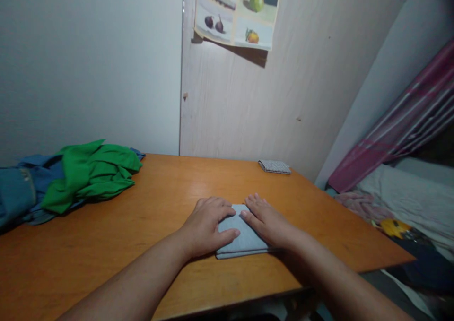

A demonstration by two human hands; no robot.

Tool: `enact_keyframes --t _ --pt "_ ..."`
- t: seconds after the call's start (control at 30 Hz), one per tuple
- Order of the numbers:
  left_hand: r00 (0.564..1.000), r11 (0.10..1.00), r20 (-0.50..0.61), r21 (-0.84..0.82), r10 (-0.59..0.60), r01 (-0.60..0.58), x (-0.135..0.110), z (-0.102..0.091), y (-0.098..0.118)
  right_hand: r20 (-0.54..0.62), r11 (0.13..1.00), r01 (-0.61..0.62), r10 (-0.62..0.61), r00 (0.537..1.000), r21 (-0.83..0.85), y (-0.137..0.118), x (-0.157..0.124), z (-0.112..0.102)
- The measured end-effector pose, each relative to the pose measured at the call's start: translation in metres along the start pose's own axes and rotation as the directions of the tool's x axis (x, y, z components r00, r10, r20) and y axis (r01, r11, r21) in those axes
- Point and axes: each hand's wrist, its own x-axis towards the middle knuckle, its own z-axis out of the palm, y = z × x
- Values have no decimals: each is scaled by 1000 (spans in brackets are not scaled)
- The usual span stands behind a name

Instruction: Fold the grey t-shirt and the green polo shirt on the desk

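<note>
Folded cloth (246, 238) lies partly under both palm-down hands (206, 224) (268, 221), thumbs inward.

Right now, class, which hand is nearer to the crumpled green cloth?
Left. The left hand rests on the left side of the folded pale-blue cloth, to the right of the crumpled green cloth; the right hand, on the folded cloth's right side, is farther away.

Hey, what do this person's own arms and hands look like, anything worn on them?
The left forearm and right forearm are bare, with no sleeves in view. The left hand and right hand are ungloved; I see no rings, watch or bracelet.
</note>
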Motion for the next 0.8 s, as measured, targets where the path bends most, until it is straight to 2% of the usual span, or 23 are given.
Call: enact_keyframes --t 0.1,0.33,0.63,0.8 --pt "998 1000 61 -2 -29 29 -1 0 1 12 1000 -5 6 1000 -7 2 -2 5" --pt "990 997 118 -7 -71 73 -1 1 -2 -27 1000 -16 16 1000 -7 -1 -6 9" --pt "992 998 103 17 -67 65 -2 4 -6 32 997 18 -20 999 78 3 0 -4" --pt "995 999 95 18 -39 37 -3 5 -9 -13 993 -84 85 996 80 11 -7 -8"
